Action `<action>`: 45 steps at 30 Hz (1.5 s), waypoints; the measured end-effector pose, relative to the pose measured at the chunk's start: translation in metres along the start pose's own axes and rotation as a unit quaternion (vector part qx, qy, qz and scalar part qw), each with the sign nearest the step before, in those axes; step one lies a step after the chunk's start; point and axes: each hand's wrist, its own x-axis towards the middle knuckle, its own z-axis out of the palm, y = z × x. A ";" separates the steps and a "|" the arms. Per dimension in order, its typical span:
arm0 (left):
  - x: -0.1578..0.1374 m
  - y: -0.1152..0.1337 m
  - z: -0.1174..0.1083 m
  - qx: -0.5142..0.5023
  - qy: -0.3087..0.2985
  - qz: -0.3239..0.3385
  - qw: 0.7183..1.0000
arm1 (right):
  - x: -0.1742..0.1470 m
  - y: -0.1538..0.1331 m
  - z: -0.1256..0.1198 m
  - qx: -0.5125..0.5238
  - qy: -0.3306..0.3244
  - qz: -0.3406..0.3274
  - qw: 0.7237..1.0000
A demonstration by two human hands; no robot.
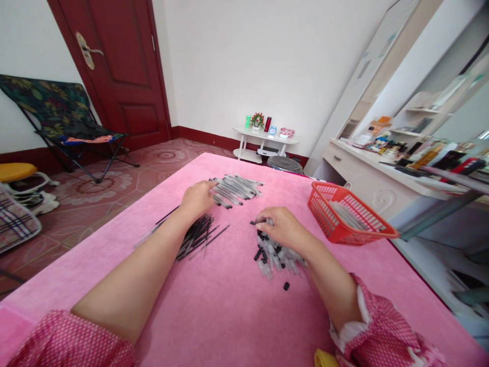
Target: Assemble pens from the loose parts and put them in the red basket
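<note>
My left hand [198,199] reaches to the left edge of a pile of clear pens with dark ends [237,189]. Its fingers look stretched out and touch the pens, though some are hidden behind the hand. Below that wrist lies a heap of thin black pen refills [198,234], partly covered by my forearm. My right hand [282,225] is over a heap of clear and black pen caps [273,255]. Thumb and fingers are closed in a pinch, with a small black-ended pen cap [252,223] showing at the tips. One black piece [286,286] lies apart, nearer to me.
A red plastic basket [332,232] holding clear tubes stands on the right of the pink-covered table [229,316]. Something yellow [325,358] is at the near edge. A cluttered dresser [382,163] is to the right, a folding chair [61,117] to the left.
</note>
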 end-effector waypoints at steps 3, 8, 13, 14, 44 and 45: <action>0.008 -0.029 -0.009 -0.007 0.036 -0.096 0.995 | 0.000 -0.002 0.002 -0.002 0.000 0.002 1.000; 0.011 -0.064 -0.008 -0.062 -0.045 -0.156 0.985 | 0.002 -0.007 0.004 -0.004 -0.007 -0.011 1.000; 0.011 -0.063 0.005 -0.122 -0.093 -0.125 0.980 | 0.001 -0.009 0.004 0.007 -0.002 -0.018 1.000; 0.011 -0.059 0.007 -0.128 -0.094 -0.118 0.980 | 0.001 -0.009 0.004 0.009 -0.002 -0.016 1.000; -0.002 0.011 -0.001 -0.092 -0.133 0.251 0.954 | 0.001 -0.003 0.006 0.005 0.011 -0.027 1.000; -0.002 0.015 -0.004 -0.113 -0.132 0.258 0.951 | 0.002 -0.003 0.006 0.007 0.015 -0.027 1.000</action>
